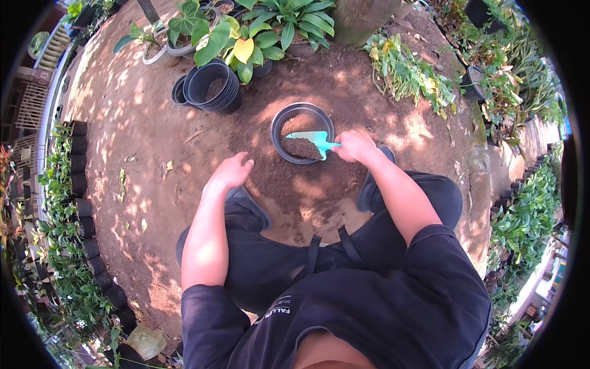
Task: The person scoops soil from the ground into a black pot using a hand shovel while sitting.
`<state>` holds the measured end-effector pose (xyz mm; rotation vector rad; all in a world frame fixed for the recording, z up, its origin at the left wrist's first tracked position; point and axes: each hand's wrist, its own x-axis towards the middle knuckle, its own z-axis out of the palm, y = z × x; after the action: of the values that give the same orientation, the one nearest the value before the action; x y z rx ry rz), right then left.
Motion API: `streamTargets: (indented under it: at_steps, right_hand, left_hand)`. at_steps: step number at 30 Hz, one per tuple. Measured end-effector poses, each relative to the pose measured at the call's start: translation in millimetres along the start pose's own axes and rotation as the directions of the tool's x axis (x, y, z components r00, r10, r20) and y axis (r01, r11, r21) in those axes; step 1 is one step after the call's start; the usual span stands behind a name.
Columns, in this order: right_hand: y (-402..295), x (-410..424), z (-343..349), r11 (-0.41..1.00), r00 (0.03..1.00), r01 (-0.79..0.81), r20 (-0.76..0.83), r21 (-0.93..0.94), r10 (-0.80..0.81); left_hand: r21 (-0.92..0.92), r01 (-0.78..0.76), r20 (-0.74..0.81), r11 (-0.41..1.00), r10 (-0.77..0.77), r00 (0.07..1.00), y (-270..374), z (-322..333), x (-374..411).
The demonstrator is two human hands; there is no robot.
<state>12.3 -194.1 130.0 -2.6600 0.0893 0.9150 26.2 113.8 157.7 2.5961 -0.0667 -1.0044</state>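
Note:
My right hand (355,145) grips the handle of a turquoise garden trowel (328,145). Its blade, loaded with brown soil (300,147), lies over the mouth of a black plastic plant pot (276,123). More soil shows inside the pot beyond the blade. The pot stands upright on the bare earth between my feet. To the left of it, my left hand (230,171) hangs above my left shoe with nothing in it, the thumb and fingers a little apart.
A stack of black plastic pots (214,87) stands beyond the pot, to the left. Potted leafy plants (258,41) line the far side near a tree trunk (362,20). Cut vines (410,74) lie at the far right. Rows of small bagged plants (69,217) edge the ground.

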Motion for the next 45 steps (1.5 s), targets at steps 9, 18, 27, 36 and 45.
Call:
streamTargets:
  at_steps: [9,18,27,36,45]
  right_hand:
    - [-7,34,-24,0.946,0.984,0.174,0.070,-0.272,-0.161]
    - [-18,43,-52,0.758,0.922,0.369,0.109,-0.538,-0.372]
    - [-14,33,-63,0.515,0.739,0.324,-0.127,-0.793,-0.661]
    - [26,-18,-14,0.483,0.975,-0.133,0.026,0.865,0.222]
    - [-1,-9,77,-0.126,0.890,-0.341,0.363,0.931,0.275]
  left_hand:
    - [-0.055,-0.034,-0.060,0.998,0.031,0.998,-1,-7,5]
    - [-0.106,0.001,-0.061,0.994,-0.007,0.998,0,-13,3]
    - [-0.065,-0.106,-0.082,0.992,0.101,0.991,8,-13,11]
    - [-0.078,-0.092,-0.087,0.993,0.085,0.993,10,-10,10]
    - [-0.048,-0.011,-0.034,0.999,0.010,0.999,11,-7,-1]
